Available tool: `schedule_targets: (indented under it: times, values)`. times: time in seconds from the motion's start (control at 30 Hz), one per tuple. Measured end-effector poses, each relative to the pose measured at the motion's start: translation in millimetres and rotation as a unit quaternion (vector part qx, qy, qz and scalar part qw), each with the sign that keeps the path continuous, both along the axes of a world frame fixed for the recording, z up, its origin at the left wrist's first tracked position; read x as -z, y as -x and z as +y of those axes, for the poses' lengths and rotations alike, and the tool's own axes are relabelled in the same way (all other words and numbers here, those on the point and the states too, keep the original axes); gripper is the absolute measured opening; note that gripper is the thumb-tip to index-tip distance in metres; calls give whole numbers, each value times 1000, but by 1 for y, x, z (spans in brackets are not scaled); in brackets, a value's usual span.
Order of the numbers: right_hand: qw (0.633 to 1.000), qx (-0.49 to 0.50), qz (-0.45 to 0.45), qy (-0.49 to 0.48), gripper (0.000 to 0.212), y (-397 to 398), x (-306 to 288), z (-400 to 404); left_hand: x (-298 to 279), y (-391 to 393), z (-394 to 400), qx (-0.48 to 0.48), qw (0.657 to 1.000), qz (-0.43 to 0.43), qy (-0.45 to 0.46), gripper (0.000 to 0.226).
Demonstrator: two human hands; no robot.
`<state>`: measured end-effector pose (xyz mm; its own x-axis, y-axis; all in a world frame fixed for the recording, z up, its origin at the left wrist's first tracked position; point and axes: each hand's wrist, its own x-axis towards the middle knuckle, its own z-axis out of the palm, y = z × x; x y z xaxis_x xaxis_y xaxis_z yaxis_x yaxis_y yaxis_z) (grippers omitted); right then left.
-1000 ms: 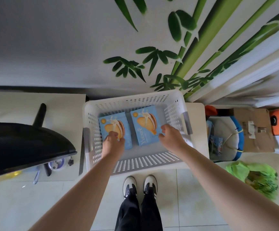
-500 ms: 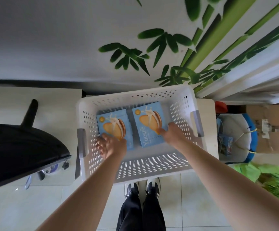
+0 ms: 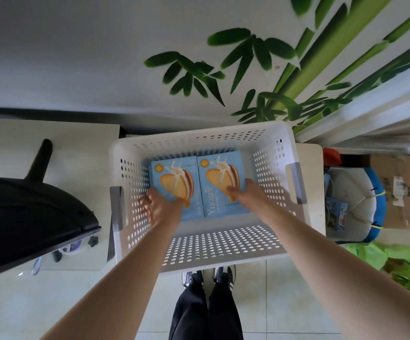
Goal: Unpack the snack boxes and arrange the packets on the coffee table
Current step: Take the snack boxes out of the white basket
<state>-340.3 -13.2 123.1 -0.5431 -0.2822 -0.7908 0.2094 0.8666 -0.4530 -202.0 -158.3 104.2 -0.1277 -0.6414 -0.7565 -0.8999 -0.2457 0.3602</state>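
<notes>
Inside the white basket, the left hand seems to grip the left blue box while the right hand grips the right blue box, fingers curled at their outer edges.

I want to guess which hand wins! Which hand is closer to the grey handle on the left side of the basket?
Left. The left hand is just inside the wall by the grey handle; the right hand is across the basket, on a blue box.

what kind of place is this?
Likely a home living area: a bamboo mural on the wall, a tiled floor, and a white laundry-style basket holding two blue snack boxes.
</notes>
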Motion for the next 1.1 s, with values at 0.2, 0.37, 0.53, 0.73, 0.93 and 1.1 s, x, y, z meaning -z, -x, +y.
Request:
schedule_targets:
  times: [0.2, 0.37, 0.53, 0.73, 0.93, 1.1]
  values:
    - [997, 74, 1, 35, 49, -4, 9, 6, 7, -8, -8, -88, 992, 88, -23, 63]
    - [984, 164, 32, 56, 42, -6, 12, 13, 6, -12, -7, -103, 988, 106, -36, 44]
    - [979, 193, 20, 69, 38, -5, 11, 18, 7, -14, -7, -132, 984, 115, -42, 42]
    - [977, 184, 17, 105, 31, -10, -2, 25, -2, -19, -3, -116, 981, 125, -90, 35]
    - [975, 167, 86, 120, 22, -28, -35, 23, -37, -27, 4, -129, 974, 160, -98, 32]
    - [970, 148, 166, 104, 17, -29, -87, 32, -78, -42, 1, -171, 962, 181, -113, 32]
